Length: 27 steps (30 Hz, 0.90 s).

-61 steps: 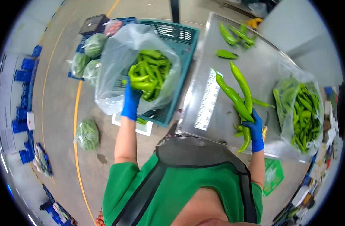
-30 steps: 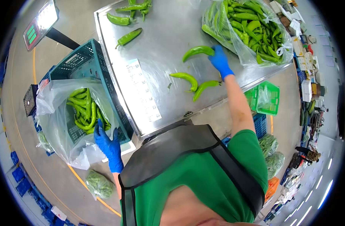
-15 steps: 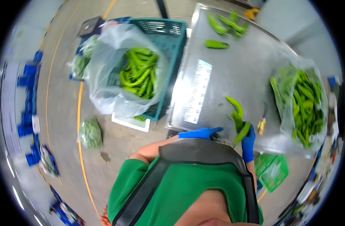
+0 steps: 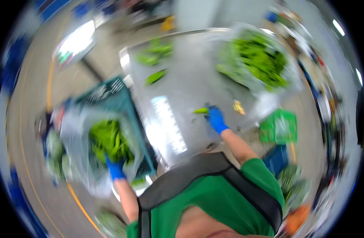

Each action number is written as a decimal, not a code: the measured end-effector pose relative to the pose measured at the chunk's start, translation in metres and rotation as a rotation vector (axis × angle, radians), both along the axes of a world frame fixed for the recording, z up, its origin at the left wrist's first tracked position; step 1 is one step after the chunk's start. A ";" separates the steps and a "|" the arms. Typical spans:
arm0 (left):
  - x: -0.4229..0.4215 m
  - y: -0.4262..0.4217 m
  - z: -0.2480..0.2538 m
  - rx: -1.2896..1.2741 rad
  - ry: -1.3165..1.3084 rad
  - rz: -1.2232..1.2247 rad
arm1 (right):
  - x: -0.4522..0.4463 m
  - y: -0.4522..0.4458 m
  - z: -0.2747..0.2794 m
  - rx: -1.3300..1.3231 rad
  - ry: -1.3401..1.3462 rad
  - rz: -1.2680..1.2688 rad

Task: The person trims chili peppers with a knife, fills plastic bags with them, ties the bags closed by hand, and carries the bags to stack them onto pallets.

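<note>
My left hand (image 4: 116, 169), in a blue glove, reaches into a clear plastic bag (image 4: 75, 135) at the left. It touches the heap of long green peppers (image 4: 110, 139) there; its fingers are hidden and blurred. On the metal table (image 4: 198, 75), my right hand (image 4: 216, 119), also blue-gloved, has its fingers around the end of a single green pepper (image 4: 200, 111). Just right of that hand lies a small yellow-gold object (image 4: 238, 107), too blurred to name. A second clear bag full of green peppers (image 4: 259, 59) stands at the table's far right.
The plastic bag at left sits in a dark green crate (image 4: 130, 105) beside the table. Several loose peppers (image 4: 156, 51) and a white printed strip (image 4: 168, 125) lie on the tabletop. A bright green basket (image 4: 279, 127) is below the right edge. A scale-like display (image 4: 77, 41) stands behind the crate.
My view has turned. My left hand has moved from the table's front edge into the bag at left. My right hand no longer holds the earlier peppers and is at the single one on the table.
</note>
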<state>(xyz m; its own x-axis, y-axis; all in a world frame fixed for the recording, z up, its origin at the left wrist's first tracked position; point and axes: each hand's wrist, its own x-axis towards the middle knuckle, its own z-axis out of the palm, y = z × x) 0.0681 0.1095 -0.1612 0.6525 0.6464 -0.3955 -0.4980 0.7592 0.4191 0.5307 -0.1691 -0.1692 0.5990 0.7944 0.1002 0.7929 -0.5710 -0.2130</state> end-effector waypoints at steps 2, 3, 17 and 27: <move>-0.006 -0.010 0.020 -0.325 0.240 0.128 | 0.004 -0.011 -0.019 -0.073 0.185 -0.070; 0.002 -0.023 0.038 -0.229 0.555 0.189 | 0.004 -0.017 0.000 0.047 0.185 -0.136; 0.344 -0.175 0.119 0.869 0.679 -0.118 | 0.347 -0.122 0.277 -0.146 -0.631 -0.645; 0.754 -0.071 0.053 1.084 0.730 -0.089 | 0.430 -0.253 0.269 0.384 0.505 -0.529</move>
<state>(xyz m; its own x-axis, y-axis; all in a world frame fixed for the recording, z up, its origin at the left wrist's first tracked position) 0.8226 0.0383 -0.1080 0.5670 0.8236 0.0167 0.1365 -0.1139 0.9841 0.9608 -0.4220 0.0998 0.9299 0.3601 -0.0747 0.1960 -0.6570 -0.7279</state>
